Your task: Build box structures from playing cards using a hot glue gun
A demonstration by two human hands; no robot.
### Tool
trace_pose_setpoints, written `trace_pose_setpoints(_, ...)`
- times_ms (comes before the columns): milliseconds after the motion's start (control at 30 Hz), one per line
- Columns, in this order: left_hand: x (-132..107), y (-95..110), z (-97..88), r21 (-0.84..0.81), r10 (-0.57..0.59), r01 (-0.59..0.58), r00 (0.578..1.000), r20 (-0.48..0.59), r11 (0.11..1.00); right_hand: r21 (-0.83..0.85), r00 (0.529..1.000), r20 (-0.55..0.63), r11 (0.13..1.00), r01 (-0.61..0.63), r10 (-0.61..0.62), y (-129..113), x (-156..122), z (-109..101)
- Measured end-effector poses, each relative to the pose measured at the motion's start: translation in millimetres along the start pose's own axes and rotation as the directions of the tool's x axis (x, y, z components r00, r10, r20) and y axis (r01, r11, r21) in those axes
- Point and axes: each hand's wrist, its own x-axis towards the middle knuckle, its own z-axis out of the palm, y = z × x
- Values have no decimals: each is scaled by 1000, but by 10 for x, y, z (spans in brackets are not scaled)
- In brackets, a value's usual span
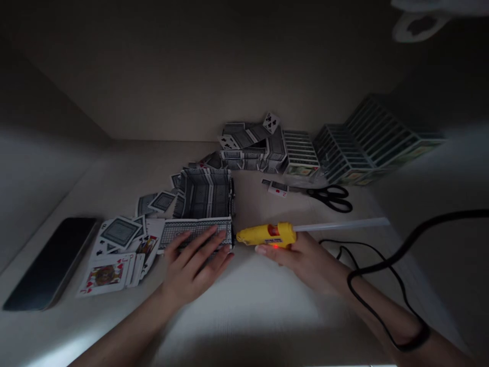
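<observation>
My right hand (294, 255) is wrapped round a yellow hot glue gun (263, 234), its small red light lit. A long clear glue stick (340, 225) sticks out of the gun's back end. The nozzle points left, at the near right corner of an open box made of playing cards (208, 196). Across that box's front card wall (198, 229) lies my left hand (193, 265), its fingers spread on the patterned card backs. Whether the nozzle touches the card cannot be made out.
Loose playing cards (105, 275) and a dark phone (49, 260) lie at left. Behind stand another card structure (248, 145) and slatted card pieces (344, 153). Black scissors (330, 196) rest at right with small card scraps (278, 189). A black cord (385, 262) loops over my right forearm.
</observation>
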Motion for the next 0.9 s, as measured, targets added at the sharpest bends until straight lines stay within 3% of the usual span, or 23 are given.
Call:
trace_pose_setpoints(200,19,7,0,10,-5,5,1000,-5,1000,9,1000,-1,1000,-14,14,56,-22,4)
trace_pose_setpoints(367,37,14,-8,15,-4,4,1000,-3,1000,-105,999,-32,994,-9,6,56,-35,-18)
trace_pose_setpoints(533,38,14,-20,23,-7,7,1000,15,1000,-11,1000,12,1000,-5,5,-1,-39,-9)
trace_pose_setpoints(733,26,6,-32,13,-2,2,999,32,1000,-76,1000,7,997,-4,5,-33,-57,-20)
trace_pose_setpoints(900,40,15,-32,18,-6,6,1000,30,1000,-84,997,13,993,-77,79,-44,-85,-26)
